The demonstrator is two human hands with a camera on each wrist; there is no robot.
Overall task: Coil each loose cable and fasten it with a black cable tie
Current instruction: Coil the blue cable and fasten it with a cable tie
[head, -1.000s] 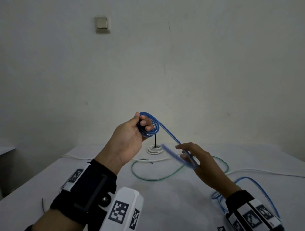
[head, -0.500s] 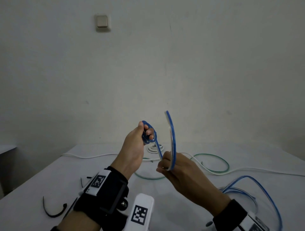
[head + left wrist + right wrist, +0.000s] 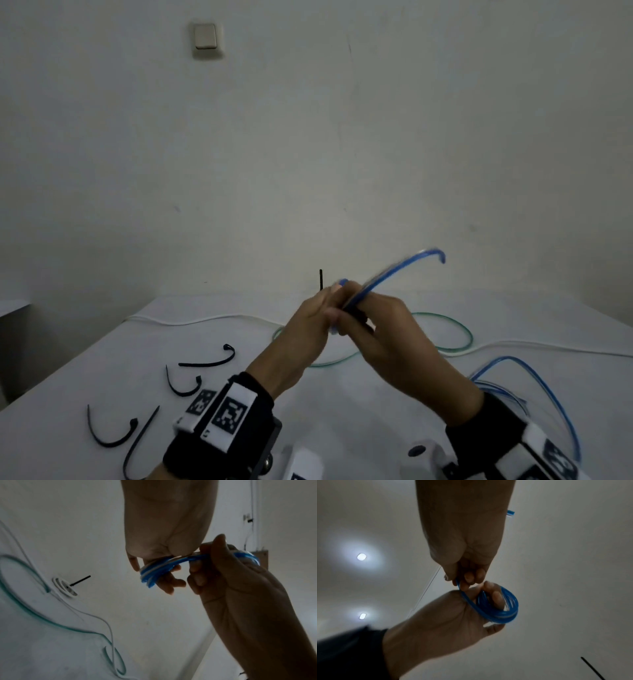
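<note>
A blue cable is wound into a small coil [image 3: 498,608] around the fingers of my left hand [image 3: 318,315], which grips it above the table. My right hand [image 3: 370,329] meets the left and pinches a strand of the same cable [image 3: 462,588] at the coil. A blurred free length of blue cable [image 3: 404,265] arcs up and to the right from the hands. More blue slack [image 3: 534,373] lies on the table at the right. Three loose black cable ties [image 3: 209,362] lie at the left.
A green cable loop [image 3: 459,329] and a long white cable [image 3: 191,321] lie across the far part of the white table [image 3: 102,370]. A small white coil [image 3: 64,587] with an upright black tie [image 3: 321,279] sits behind the hands. A wall stands close behind.
My right hand rose and closed in on the left, carrying the blue strand to the coil. The free length swung from upright to the upper right.
</note>
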